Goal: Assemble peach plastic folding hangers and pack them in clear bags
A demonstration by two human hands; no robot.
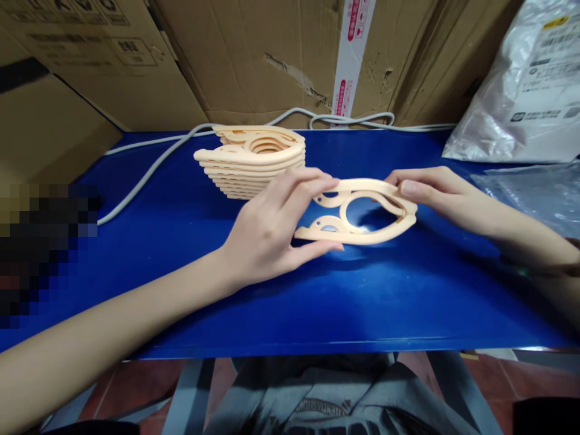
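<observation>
Cream frame [371, 238]: smooth, plastic-looking, leaf-shaped, with curled inner arms; between both hands, over the tabletop, in front and to the right of the stack.
Left hand [269, 226]: grip spans the frame's open end, fingers on the upper edge, thumb along the lower.
Right hand [441, 193]: grip pinches the tapered end.
Stack [256, 172]: matching curved frames, ridged in layers.
Tabletop [317, 308]: glossy blue.
Backdrop: scuffed brown cardboard [254, 60].

The stack [258, 166] stands on the table [362, 308], left of and beyond the frame [367, 238]. The cable [154, 168] runs behind the stack, before the far box [254, 54]. The bag [507, 115] lies at far right.
</observation>
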